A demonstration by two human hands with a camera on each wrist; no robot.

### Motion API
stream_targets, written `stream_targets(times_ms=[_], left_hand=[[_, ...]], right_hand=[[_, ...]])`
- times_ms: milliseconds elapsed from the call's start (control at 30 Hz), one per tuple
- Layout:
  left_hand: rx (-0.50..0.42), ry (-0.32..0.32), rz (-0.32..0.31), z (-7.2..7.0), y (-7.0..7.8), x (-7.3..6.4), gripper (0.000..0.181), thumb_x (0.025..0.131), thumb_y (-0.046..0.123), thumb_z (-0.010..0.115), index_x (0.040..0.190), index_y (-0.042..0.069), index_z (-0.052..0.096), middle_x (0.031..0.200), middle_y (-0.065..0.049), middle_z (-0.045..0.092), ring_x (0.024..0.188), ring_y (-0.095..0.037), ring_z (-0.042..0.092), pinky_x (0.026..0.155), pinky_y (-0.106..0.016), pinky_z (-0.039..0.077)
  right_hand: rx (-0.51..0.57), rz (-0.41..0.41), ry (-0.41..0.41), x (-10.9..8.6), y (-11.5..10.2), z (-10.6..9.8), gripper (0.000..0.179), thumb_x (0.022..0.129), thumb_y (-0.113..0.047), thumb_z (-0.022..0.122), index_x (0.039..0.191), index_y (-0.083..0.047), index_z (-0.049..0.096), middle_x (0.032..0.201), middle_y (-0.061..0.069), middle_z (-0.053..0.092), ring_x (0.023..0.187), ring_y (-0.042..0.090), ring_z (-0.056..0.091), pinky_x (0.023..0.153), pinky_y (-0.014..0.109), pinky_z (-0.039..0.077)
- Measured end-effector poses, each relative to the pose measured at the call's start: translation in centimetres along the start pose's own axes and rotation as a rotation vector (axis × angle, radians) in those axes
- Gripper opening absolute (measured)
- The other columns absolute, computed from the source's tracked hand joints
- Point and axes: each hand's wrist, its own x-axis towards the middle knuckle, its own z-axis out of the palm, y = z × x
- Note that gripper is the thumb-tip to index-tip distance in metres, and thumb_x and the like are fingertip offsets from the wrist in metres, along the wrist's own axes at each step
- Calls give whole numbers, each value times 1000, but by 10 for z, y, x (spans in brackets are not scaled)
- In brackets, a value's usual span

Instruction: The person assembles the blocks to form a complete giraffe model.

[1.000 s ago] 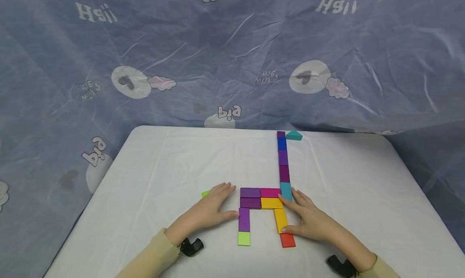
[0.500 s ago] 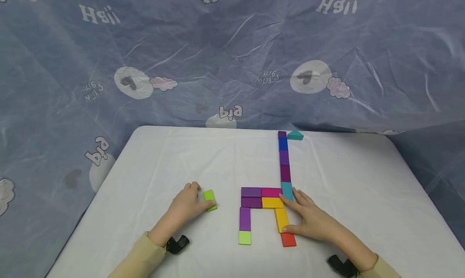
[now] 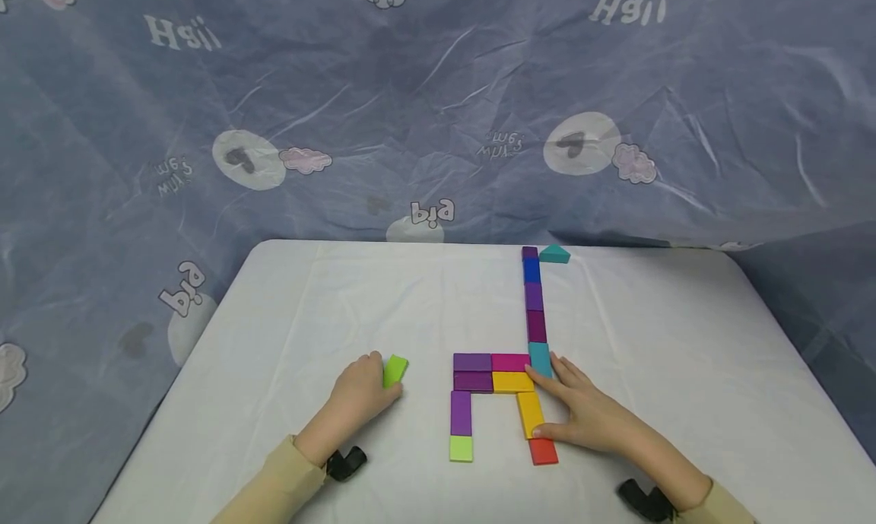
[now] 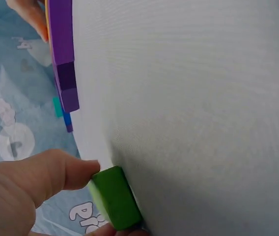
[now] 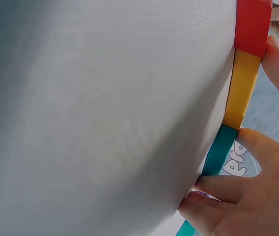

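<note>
My left hand (image 3: pixel 359 393) pinches a light green rectangular block (image 3: pixel 395 371) on the left part of the table. In the left wrist view the thumb lies at one end of that green block (image 4: pixel 117 197) and fingertips show at the other. My right hand (image 3: pixel 591 414) rests with spread fingers along the right side of the block figure. Its thumb is at the lower end of a tilted yellow block (image 3: pixel 530 415), its index fingertip at the corner of the upper yellow block (image 3: pixel 512 382), and other fingers lie beside the teal block (image 3: pixel 539 360).
Purple blocks (image 3: pixel 472 363), a magenta block (image 3: pixel 509 363), a lime block (image 3: pixel 461 449) and a red block (image 3: pixel 544 452) complete the flat figure. A column with a blue block (image 3: pixel 531 271) runs toward the far edge, beside a teal triangle (image 3: pixel 555 255). White cloth (image 3: pixel 383 296) covers the table.
My left hand has moved left from the purple blocks to the green block and taken hold of it. The block has turned, its far end now leaning right. The right hand has stayed put.
</note>
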Motion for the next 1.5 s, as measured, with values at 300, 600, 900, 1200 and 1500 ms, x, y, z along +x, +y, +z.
stream_targets(times_ms=[300,600,900,1200,1500], left_hand=[[-5,84,178,4,17,11,27,80,20,78,92,1,64,74,-1,52,62,-11,43,54,-23,38],[3,67,269,14,29,14,26,79,20,82,93,2,70,78,0,56,66,-10,46,59,-24,43],[-32,42,273,16,31,12,29,79,25,83,96,4,69,76,0,55,64,-9,43,58,-22,39],[-30,38,282,17,31,11,28,80,23,82,98,5,70,80,-1,59,67,-9,46,61,-24,43],[-31,36,279,17,30,12,30,80,24,82,100,5,70,80,0,57,67,-9,46,61,-23,42]], right_hand=[[4,7,-4,1,1,0,92,74,-57,78,152,-26,40,161,25,20,146,50,18,94,73,41],[10,-4,-7,1,2,-1,92,74,-58,77,152,-26,39,162,24,19,146,49,17,95,73,40],[6,-14,5,1,3,0,92,74,-57,78,151,-24,41,161,25,20,146,49,18,95,72,41],[14,-17,-3,0,4,0,92,75,-58,77,152,-24,40,161,25,19,146,49,17,97,72,40],[13,-20,4,-1,4,0,92,75,-58,77,152,-24,40,161,25,20,146,49,17,96,72,40]])
